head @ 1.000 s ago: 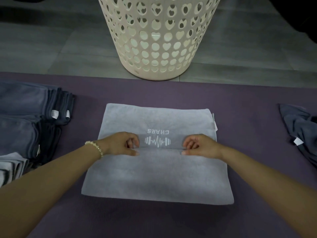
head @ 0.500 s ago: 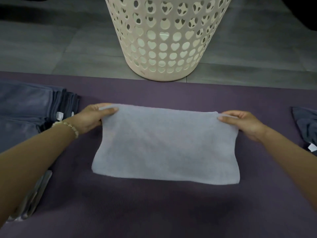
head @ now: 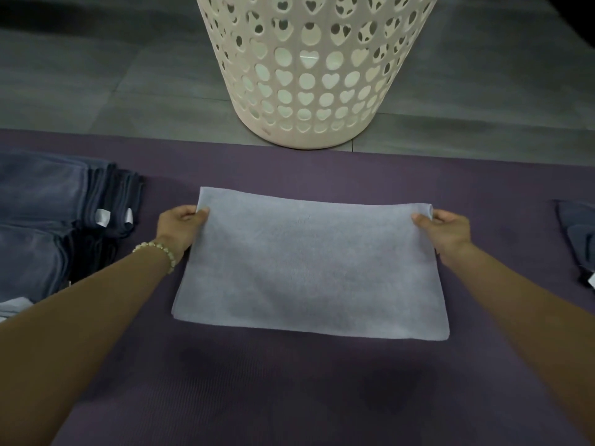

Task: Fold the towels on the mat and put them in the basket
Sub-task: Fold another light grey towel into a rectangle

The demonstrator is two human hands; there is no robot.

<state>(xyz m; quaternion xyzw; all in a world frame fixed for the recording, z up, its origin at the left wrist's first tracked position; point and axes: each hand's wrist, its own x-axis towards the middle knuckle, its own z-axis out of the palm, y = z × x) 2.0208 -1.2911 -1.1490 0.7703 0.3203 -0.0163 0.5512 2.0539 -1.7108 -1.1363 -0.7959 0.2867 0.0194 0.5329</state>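
A light grey towel (head: 309, 265) lies folded in a wide rectangle on the purple mat (head: 289, 387), straight in front of me. My left hand (head: 180, 225) pinches its far left corner, thumb on top. At the far right corner my right hand (head: 446, 231) pinches the cloth the same way. Beyond the mat's far edge a cream plastic basket (head: 314, 75) with heart-shaped holes stands on the floor; its rim and inside are out of view.
Dark blue folded towels (head: 54, 214) are stacked on the mat at the left, with a pale one (head: 14, 309) at the left edge. Another dark towel (head: 579, 239) lies crumpled at the right edge. Grey floor tiles (head: 96, 75) surround the basket.
The near half of the towel was folded over the far half, hiding the printed logo. My hands went from the towel's middle to its far corners and have since lowered the cloth onto the mat.
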